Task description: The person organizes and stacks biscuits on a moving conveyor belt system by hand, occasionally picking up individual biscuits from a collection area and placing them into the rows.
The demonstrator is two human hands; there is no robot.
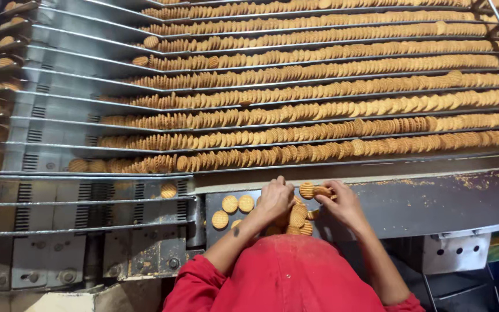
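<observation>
The left hand [274, 199] and the right hand [342, 202] are close together over a small pile of biscuits [297, 218]. The pile sits on a flat metal ledge [434, 199], just under both hands.

The right hand's fingers are pinched around one or two round biscuits [321, 190]. Just to the left of those fingertips, one more ridged biscuit [306, 190] shows its flat face, in the gap between the two hands. The left hand's fingers are curled down onto the top of the pile, but what they hold is hidden, so I cannot tell if they grip a biscuit or only touch them.

Three loose biscuits [230, 204] lie flat on the ledge, a little way to the left of the left hand's fingers. The left hand is nearer to them.

Past the fingertips, up and away from the person, long rows of biscuits [319, 151] stand on their edges in metal channels. The rows run sideways, from left to right. The nearest row is just beyond both hands.

The person wears red sleeves [194, 283].
</observation>
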